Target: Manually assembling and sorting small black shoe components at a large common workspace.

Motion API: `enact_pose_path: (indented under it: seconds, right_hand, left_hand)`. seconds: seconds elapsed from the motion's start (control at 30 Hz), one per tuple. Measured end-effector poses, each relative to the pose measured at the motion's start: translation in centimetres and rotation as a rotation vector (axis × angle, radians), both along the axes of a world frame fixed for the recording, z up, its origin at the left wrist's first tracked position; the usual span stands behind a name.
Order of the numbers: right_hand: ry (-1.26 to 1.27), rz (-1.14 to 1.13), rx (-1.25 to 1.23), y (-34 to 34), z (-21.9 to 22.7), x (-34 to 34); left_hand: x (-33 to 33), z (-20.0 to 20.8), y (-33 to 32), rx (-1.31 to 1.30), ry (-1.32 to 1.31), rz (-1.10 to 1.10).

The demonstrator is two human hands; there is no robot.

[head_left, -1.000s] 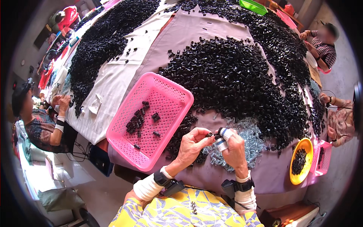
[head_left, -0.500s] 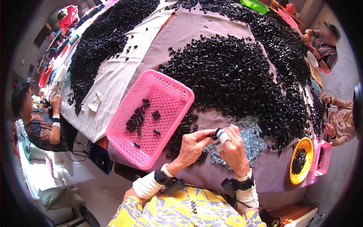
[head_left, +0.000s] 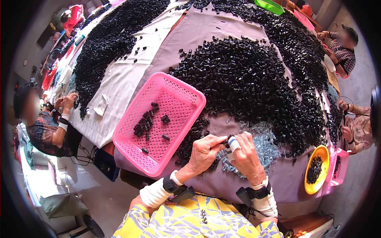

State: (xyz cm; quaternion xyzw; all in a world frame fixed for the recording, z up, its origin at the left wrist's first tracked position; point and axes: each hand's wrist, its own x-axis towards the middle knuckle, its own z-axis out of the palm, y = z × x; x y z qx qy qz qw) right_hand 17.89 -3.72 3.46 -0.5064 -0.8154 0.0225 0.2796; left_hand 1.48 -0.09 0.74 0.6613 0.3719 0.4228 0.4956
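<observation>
Over the front edge of a cloth-covered table, my left hand [head_left: 201, 158] and my right hand [head_left: 249, 160] meet fingertip to fingertip. Both are closed in a pinch around a small black plastic piece [head_left: 229, 139], mostly hidden by the fingers. White wrapping with blue stripes covers a finger of my right hand. Just beyond and beneath that hand spreads a heap of small clear bluish pieces [head_left: 264, 144]. A pink perforated basket [head_left: 119, 137] lies left of my left hand, with several black plastic pieces [head_left: 143, 123] in it. Behind stretches a large pile of black plastic pieces [head_left: 234, 79].
At the right edge stand a yellow bowl [head_left: 308, 183] with black pieces and a small pink basket [head_left: 341, 172]. A green basket [head_left: 270, 6] sits at the far side. A crumpled white cloth [head_left: 102, 105] lies left. Other people work along both sides.
My hands stay pinched together at nearly the same spot. On the left, a co-worker's hands have shifted up toward the black pieces. The whole view has moved slightly.
</observation>
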Motion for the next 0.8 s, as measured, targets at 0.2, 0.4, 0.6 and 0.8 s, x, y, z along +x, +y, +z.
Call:
enact_pose_path:
  seconds: [0.2,0.4,0.6,0.8]
  right_hand:
    - [-0.052,0.01,0.0,0.1,-0.3,-0.1]
    - [-0.083,0.087,-0.054,0.9,0.5,0.4]
    - [-0.079,0.086,-0.028,1.4,0.2,0.4]
    - [-0.061,0.032,0.011,1.2,-0.4,0.3]
  left_hand:
    - [0.2,-0.5,-0.1,0.013,0.008,0.021]
    - [0.3,-0.4,0.1,0.025,0.05,0.021]
    - [0.5,-0.1,0.4,0.022,0.044,0.056]
    - [0.6,-0.3,0.6,-0.019,-0.006,0.031]
